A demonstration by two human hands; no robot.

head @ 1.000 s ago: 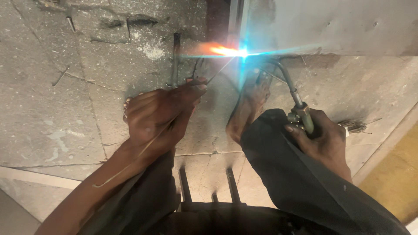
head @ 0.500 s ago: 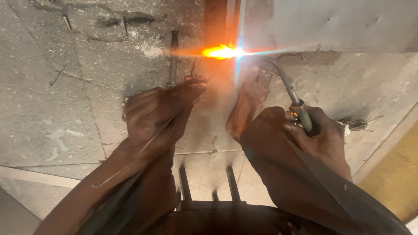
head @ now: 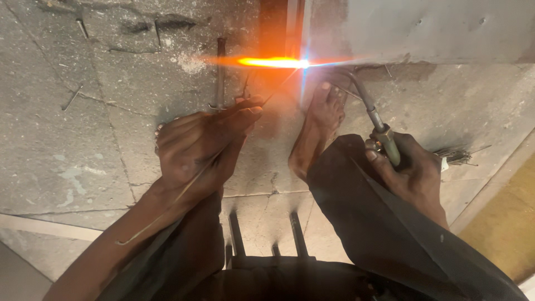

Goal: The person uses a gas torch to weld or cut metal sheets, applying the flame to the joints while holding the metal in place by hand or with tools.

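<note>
My left hand (head: 203, 147) pinches a thin filler rod (head: 184, 187) that runs back along my forearm, with its tip reaching toward the flame. My right hand (head: 409, 170) grips the handle of a gas torch (head: 374, 120). The torch's curved neck ends at a bright orange and blue flame (head: 276, 62). The flame plays on an upright metal piece (head: 288, 28) standing on the concrete floor. My bare right foot (head: 319, 128) rests just below the flame, between the two hands.
A dark metal bar (head: 220, 72) lies on the floor left of the flame. Loose nails (head: 72, 97) and rod scraps (head: 457, 155) are scattered about. Bars of a low metal seat (head: 267, 237) show beneath me. A yellow surface (head: 510, 223) borders the right edge.
The flame has turned from blue-white to longer and orange, stretching leftward. Both hands hold nearly the same places.
</note>
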